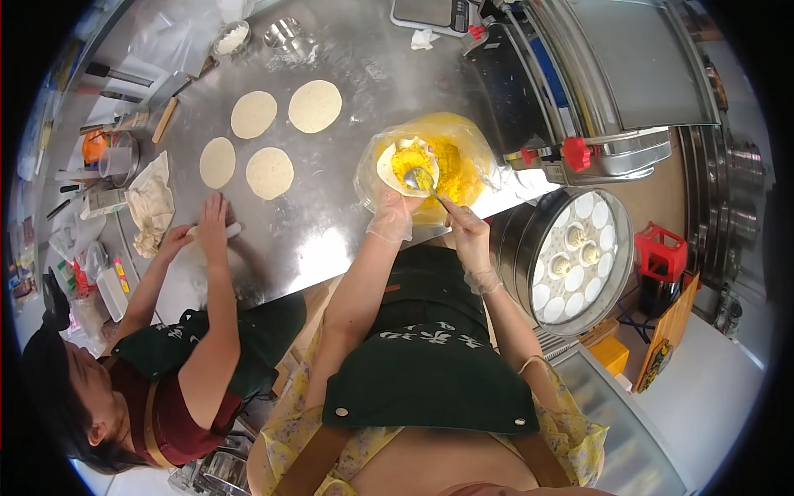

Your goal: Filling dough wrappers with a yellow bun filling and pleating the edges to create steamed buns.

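In my left hand (pixel 392 212), which wears a clear plastic glove, lies a round dough wrapper (pixel 386 172) with yellow filling (pixel 408 157) heaped on it. My right hand (pixel 469 237), also gloved, grips a metal spoon (pixel 419 178) by its handle. The spoon's bowl rests on the filling in the wrapper. Just behind and to the right, a clear plastic bag (pixel 482 142) lies opened around a mass of crumbly yellow filling (pixel 453 165). My left hand is at the near left edge of this bag.
Flat dough rounds (pixel 315 107) lie on the steel table (pixel 331 182). At left, a co-worker's hands (pixel 213 227) roll a rolling pin (pixel 235 229). Right of me stands a round steamer (pixel 624 240) with paper discs and a few buns. A machine with red knobs (pixel 576 154) borders the table.
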The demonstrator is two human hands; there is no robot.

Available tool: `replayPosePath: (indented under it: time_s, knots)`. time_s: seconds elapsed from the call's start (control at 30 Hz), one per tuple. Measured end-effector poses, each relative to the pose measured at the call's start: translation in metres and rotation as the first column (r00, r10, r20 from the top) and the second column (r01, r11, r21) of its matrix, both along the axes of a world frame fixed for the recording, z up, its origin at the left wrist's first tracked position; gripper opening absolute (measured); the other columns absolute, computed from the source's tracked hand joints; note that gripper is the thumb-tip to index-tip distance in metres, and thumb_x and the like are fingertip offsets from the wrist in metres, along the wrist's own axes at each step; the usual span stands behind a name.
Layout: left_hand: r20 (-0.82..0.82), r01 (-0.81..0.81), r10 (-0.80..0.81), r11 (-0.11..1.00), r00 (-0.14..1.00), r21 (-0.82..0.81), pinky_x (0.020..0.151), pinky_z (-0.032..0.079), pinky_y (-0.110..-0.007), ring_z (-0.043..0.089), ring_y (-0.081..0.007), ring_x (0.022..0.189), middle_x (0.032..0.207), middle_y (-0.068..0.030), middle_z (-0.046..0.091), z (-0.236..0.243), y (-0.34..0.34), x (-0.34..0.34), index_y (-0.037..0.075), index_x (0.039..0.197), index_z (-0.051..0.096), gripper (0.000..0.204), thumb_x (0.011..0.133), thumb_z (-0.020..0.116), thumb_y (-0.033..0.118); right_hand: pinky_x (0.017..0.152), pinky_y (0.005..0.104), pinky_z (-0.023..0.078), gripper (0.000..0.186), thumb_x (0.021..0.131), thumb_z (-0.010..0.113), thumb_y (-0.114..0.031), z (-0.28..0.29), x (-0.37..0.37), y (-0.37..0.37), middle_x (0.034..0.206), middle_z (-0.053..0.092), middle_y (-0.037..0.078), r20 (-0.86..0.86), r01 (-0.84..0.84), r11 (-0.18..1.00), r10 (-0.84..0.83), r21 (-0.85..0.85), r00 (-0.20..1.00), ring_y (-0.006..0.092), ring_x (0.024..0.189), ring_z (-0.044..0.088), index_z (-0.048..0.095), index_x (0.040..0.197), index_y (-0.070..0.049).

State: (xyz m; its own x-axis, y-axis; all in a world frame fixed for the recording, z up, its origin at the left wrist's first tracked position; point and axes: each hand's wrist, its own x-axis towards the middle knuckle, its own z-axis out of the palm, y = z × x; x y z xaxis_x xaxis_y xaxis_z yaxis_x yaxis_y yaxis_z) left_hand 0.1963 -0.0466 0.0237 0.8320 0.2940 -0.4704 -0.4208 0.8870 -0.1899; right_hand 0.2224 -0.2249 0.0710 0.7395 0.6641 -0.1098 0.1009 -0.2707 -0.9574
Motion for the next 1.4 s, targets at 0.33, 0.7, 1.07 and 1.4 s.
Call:
replayPosePath:
  time_s: [0.33,0.7,1.07,1.4]
  knots:
    - [0.011,-0.036,0.035,0.992,0.999,0.123,0.09,0.054,-0.042,0.063,-0.0275,0.107,0.114,-0.0125,0.067,-0.002,-0.004,-0.008,0.006,0.119,0.063,0.035,0.096,0.057,0.032,0.073,0.0234,0.046,0.039,0.088,0.056,0.009,0.014,0.002,0.019,0.081,0.058,0.003,-0.009,0.006,0.997,-0.007,-0.078,1.0,0.0098,0.076,0.053,0.065,0.124,-0.001]
    - [0.092,-0.041,0.025,0.984,0.995,0.172,0.093,0.053,-0.043,0.062,-0.0312,0.107,0.115,-0.0149,0.066,0.011,0.015,-0.022,0.006,0.121,0.063,0.04,0.096,0.055,0.036,0.074,0.0431,0.054,0.049,0.079,0.067,-0.007,-0.012,0.023,0.027,0.099,0.059,0.017,0.694,0.206,0.832,0.264,-0.516,0.669,0.0338,0.092,0.061,0.056,0.126,-0.002]
    - [0.255,-0.098,0.031,0.962,0.967,0.256,0.104,0.046,-0.048,0.057,-0.0326,0.119,0.128,-0.014,0.061,0.063,0.007,-0.028,0.007,0.131,0.057,0.044,0.098,0.052,0.036,0.078,0.039,0.051,0.045,0.071,0.065,0.018,0.038,0.006,0.059,0.097,0.062,0.016,0.655,-0.127,0.976,-0.019,0.175,0.755,0.034,0.09,0.061,0.054,0.108,-0.006]
    - [0.234,-0.103,0.053,0.973,0.971,0.208,0.105,0.046,-0.05,0.057,-0.0329,0.119,0.128,-0.0142,0.061,0.082,-0.001,-0.03,0.008,0.131,0.057,0.043,0.099,0.051,0.036,0.07,0.0362,0.052,0.033,0.064,0.071,0.012,0.06,0.006,0.067,0.091,0.064,0.01,0.62,0.002,0.966,-0.169,0.26,0.766,0.029,0.083,0.063,0.062,0.09,-0.006]
